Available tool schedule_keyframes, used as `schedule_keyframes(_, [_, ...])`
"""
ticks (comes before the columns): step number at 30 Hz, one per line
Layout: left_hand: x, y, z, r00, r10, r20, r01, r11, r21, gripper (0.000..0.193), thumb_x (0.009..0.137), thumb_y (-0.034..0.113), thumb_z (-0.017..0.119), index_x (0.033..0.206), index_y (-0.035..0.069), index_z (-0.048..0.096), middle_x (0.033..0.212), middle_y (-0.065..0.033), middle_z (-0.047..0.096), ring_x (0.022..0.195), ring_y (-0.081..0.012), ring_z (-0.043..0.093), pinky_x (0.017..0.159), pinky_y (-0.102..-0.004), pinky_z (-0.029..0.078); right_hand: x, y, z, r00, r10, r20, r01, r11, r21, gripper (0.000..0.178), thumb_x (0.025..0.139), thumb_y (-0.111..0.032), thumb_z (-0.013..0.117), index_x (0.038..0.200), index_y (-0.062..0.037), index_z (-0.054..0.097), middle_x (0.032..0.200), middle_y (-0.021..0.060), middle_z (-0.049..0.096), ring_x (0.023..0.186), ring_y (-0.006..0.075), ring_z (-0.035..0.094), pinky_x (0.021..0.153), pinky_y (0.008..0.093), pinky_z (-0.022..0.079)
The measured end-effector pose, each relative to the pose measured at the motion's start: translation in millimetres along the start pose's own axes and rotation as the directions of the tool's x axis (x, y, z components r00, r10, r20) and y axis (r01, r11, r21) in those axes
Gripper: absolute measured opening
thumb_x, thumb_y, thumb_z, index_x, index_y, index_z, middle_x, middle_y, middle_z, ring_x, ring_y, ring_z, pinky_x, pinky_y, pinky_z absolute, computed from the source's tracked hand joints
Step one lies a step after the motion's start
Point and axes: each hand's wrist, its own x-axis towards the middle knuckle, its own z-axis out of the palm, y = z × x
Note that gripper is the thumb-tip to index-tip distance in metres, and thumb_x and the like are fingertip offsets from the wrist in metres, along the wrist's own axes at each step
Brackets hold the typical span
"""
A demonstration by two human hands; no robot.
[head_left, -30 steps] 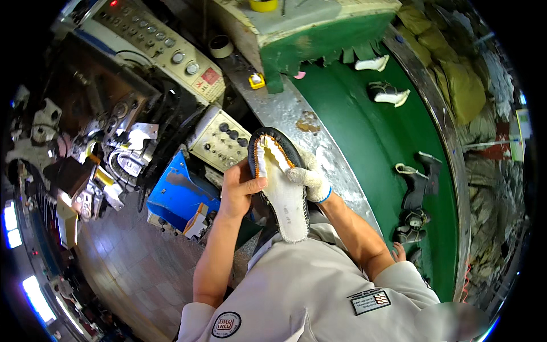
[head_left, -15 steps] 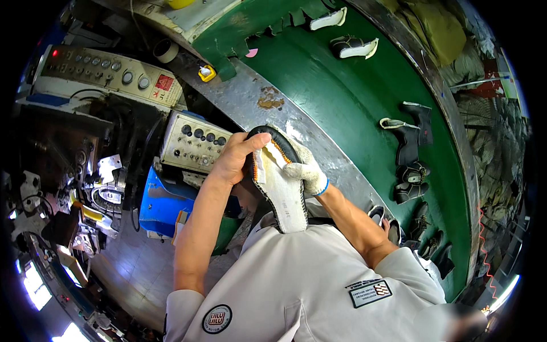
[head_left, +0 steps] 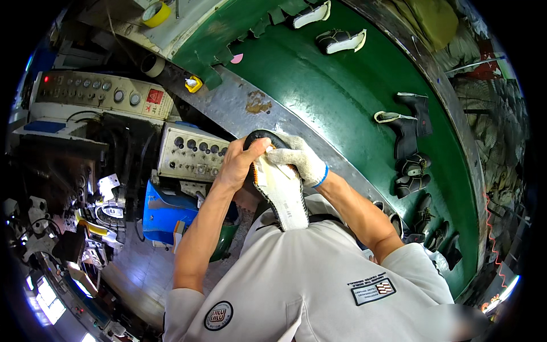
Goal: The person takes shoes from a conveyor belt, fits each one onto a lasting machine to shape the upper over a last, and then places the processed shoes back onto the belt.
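Note:
A shoe upper [head_left: 288,199] is held sole side up in front of my body, with a white insole board and a black edge stitched in orange near the toe. My bare left hand [head_left: 235,165] wraps the toe's left side, its thumb pressing over the rim. On the right side my right hand [head_left: 299,159], in a white knitted glove with a blue cuff, grips the toe with its thumb reaching onto the insole near the left thumb. The glove hides part of the right toe edge. The narrower heel end points toward my waist.
A green work surface [head_left: 342,102] with a metal border curves along the right, carrying black shoes [head_left: 341,41] and boots [head_left: 405,134]. Control panels with knobs [head_left: 194,151] stand at left, beside a blue bin [head_left: 162,211]. A yellow tape roll [head_left: 155,14] lies at the top.
My right thumb has moved up and left across the insole toward the toe and my left thumb. Both hands keep hold of the shoe upper. The view has shifted slightly.

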Motion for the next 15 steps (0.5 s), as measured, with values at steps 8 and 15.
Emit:
schedule_keyframes(8, [20,-7,13,0.997,-0.066,0.046,0.072,0.988,-0.139,0.031,0.09,0.02,0.075,0.108,-0.004,0.067,0.098,-0.0087,0.071,0.087,-0.0151,0.068,0.08,-0.0297,0.055,-9,15,-14,0.989,-0.126,-0.073,0.137,0.975,0.175,0.065,0.085,-0.013,0.076,0.145,-0.0037,0.052,0.122,0.0063,0.066,0.107,0.0146,0.063,0.094,0.0315,0.053])
schedule_keyframes(15, [39,-12,48,0.999,0.008,-0.046,-0.004,0.997,0.08,0.023,0.092,0.02,0.071,0.099,-0.003,0.07,0.092,-0.0071,0.071,0.081,-0.0134,0.066,0.075,-0.028,0.053,-20,19,-42,0.987,-0.108,-0.119,0.137,0.953,0.27,0.067,0.084,-0.017,0.078,0.144,-0.0044,0.052,0.122,0.0077,0.066,0.108,0.0153,0.064,0.097,0.0325,0.053])
